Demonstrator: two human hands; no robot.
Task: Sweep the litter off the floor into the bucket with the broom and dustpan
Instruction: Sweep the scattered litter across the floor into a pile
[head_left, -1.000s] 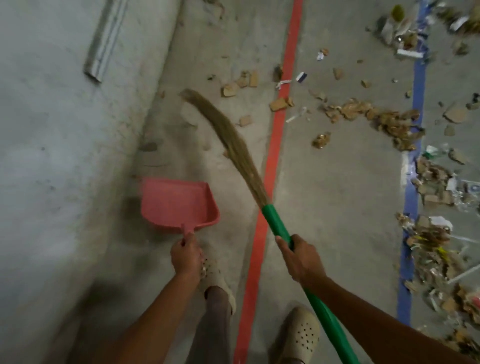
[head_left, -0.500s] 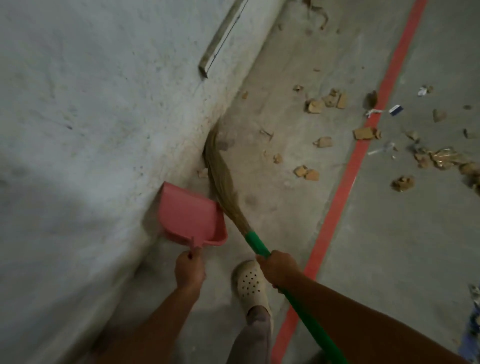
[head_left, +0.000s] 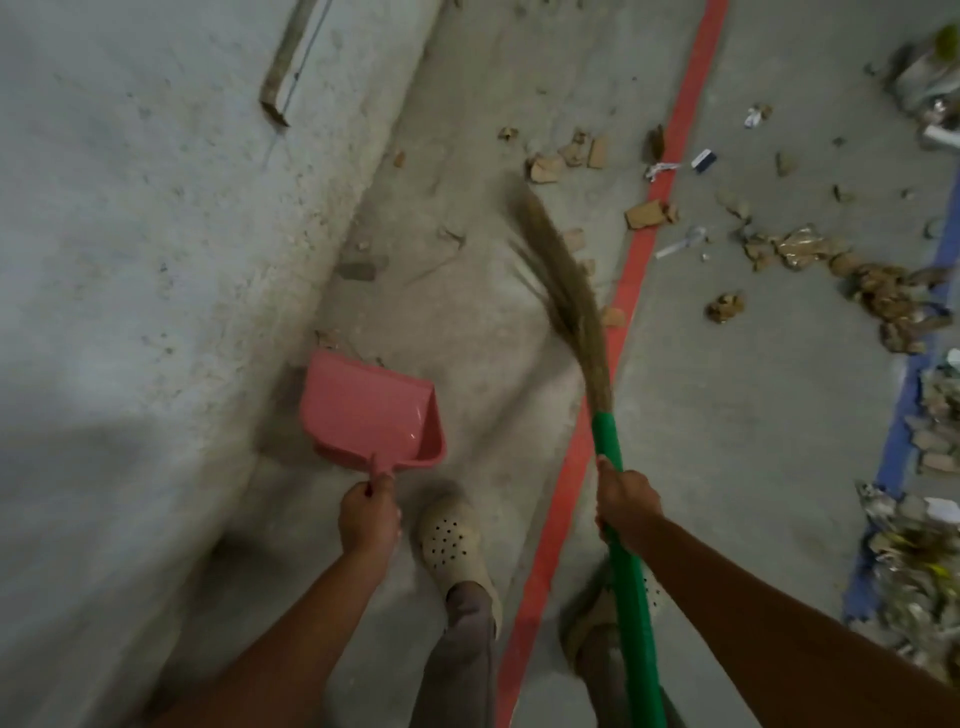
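The left hand (head_left: 369, 514) is curled tight round the stub handle of the pink dustpan (head_left: 363, 410), fingers closed, thumb on top; the pan sits low by the foot of the wall (head_left: 130, 260), mouth facing away from the person; whether it touches the floor (head_left: 727, 415) I cannot tell. The right hand (head_left: 626, 506) is wrapped fully round the green shaft of the broom (head_left: 592, 364); its bristles, blurred, slant up and left beside the red line (head_left: 571, 467), tip near the cardboard litter (head_left: 545, 169). The 2 hands are well apart, with 1 pale shoe (head_left: 452, 540) between them; more litter lies along the blue line (head_left: 904, 441) at right.
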